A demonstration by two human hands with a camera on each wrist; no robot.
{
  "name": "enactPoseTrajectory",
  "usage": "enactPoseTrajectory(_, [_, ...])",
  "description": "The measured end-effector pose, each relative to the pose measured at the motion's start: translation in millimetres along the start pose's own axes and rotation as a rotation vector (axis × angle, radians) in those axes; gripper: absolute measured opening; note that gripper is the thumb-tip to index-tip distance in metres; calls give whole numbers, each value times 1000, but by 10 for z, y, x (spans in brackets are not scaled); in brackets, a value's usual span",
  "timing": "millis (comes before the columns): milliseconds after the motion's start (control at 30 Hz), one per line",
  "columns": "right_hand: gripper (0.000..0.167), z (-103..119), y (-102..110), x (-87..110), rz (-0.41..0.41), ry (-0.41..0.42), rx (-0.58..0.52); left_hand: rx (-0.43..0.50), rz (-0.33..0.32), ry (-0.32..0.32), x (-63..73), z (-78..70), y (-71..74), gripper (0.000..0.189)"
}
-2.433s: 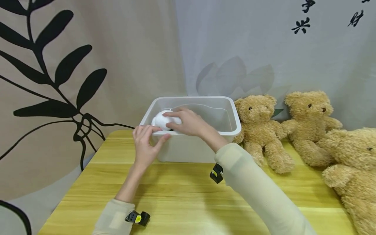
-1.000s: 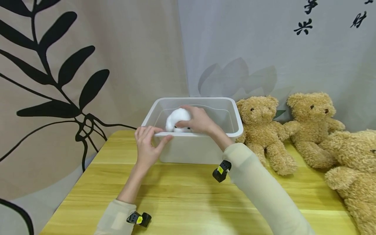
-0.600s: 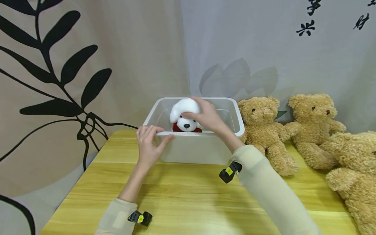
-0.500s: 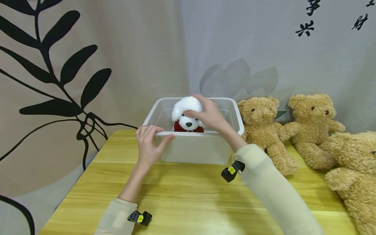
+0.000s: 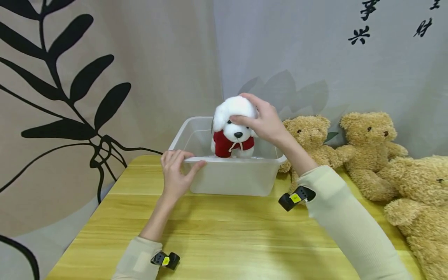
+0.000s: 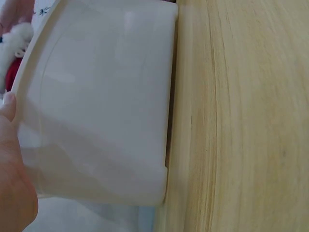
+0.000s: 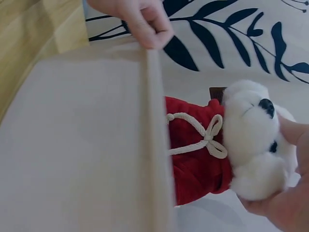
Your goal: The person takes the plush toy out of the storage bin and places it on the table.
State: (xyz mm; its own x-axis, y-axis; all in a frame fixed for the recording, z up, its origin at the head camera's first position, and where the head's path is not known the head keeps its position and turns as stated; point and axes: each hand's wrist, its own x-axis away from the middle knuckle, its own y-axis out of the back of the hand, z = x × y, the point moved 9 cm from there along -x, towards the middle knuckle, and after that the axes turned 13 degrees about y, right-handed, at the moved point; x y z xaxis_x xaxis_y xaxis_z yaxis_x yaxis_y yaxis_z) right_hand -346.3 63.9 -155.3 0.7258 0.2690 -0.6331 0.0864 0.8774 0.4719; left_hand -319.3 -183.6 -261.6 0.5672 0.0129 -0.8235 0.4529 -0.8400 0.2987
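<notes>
A white plush dog in a red top with a white drawstring bow rises out of a pale plastic bin. My right hand grips it by the head, thumb across the brow and fingers behind. The bin's front wall hides the dog's lowest part. My left hand holds the bin's front left rim, thumb outside and fingers over the edge. In the right wrist view the dog's red top shows past the bin wall, with the head in my right hand.
Several tan teddy bears sit on the right: one bear beside the bin, another bear farther right, and a larger bear near the table's right edge. The wooden table extends in front. A curtain hangs behind.
My right hand has taken hold of the plush dog inside the bin and lifted it up and to the right, bringing its face and red top into view. My left hand stays on the rim.
</notes>
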Motion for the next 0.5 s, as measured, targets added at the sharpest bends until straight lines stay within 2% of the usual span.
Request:
enactPoseTrajectory(233, [58,173,338,-12,-62,46,-38,17,-9,3,8,-1,9,60])
enactPoseTrajectory(500, [58,371,693,105,-94,45,4,25,-12,-3,3,7,10,60])
